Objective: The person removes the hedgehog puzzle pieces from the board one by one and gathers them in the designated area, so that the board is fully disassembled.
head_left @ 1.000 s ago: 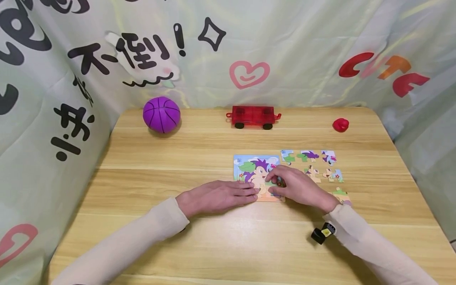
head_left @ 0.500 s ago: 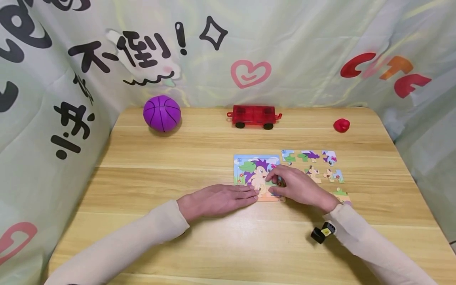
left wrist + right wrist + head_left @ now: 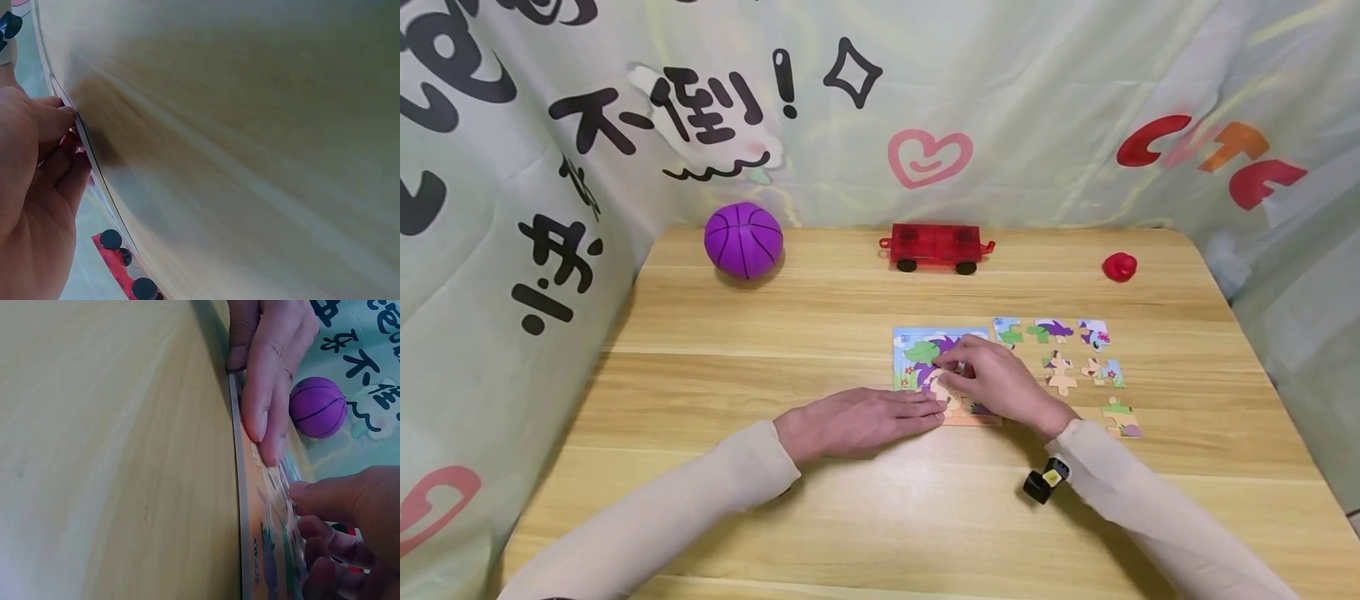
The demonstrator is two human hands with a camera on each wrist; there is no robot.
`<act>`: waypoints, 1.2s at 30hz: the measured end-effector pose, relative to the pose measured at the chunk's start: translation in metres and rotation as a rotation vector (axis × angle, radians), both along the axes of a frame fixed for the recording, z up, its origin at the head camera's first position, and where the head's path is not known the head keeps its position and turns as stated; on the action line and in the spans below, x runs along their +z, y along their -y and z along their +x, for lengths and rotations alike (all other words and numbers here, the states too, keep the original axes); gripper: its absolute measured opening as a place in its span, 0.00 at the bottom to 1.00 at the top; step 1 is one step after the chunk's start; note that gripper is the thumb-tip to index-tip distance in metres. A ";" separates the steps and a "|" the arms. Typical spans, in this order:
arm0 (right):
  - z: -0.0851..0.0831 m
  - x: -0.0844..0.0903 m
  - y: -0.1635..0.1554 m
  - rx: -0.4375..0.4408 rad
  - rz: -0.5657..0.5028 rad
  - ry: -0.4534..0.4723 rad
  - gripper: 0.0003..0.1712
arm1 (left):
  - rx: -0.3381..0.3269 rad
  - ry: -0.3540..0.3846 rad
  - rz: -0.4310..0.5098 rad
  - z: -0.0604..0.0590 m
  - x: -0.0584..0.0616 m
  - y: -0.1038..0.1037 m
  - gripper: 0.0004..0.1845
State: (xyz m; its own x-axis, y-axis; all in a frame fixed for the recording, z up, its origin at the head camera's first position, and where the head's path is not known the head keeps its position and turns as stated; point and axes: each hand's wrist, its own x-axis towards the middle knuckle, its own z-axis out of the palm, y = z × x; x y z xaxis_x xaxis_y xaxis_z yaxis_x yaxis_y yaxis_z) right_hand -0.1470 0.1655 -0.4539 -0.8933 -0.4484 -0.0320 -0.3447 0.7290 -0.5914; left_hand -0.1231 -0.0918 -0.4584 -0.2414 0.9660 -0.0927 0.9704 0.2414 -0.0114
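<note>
A puzzle board (image 3: 913, 333) with a hedgehog picture lies flat on the table. Across its lower left part my left hand (image 3: 857, 423) rests with extended fingers, and the right wrist view has its thumb at the near edge. My right hand (image 3: 1000, 383) is over the middle of the board, thumb and fingers bent close to the surface; whether a piece is between them is hidden. Loose jigsaw pieces lie to the right: several, among them a purple-haired one (image 3: 1051, 330), a hedgehog-body one (image 3: 1060, 375) and a green-and-orange one (image 3: 1122, 418).
Along the back of the table stand a purple ball (image 3: 743, 240), a red toy wagon (image 3: 936, 247) and a small red toy (image 3: 1120, 267). A printed curtain (image 3: 1030, 108) hangs behind and at the sides. Bare wood (image 3: 880, 517) lies in front of the hands.
My right hand has shifted left from the board's right side to its middle, uncovering more of the loose pieces. My left hand stays at the same place on the board.
</note>
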 end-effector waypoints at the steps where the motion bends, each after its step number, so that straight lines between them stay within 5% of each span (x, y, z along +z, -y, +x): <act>1: 0.000 -0.001 0.001 -0.001 0.003 -0.008 0.14 | 0.002 0.002 -0.001 0.000 0.000 0.000 0.27; 36: -0.006 -0.003 0.005 -0.006 -0.056 -0.098 0.07 | 0.011 0.036 -0.002 -0.001 0.001 -0.002 0.28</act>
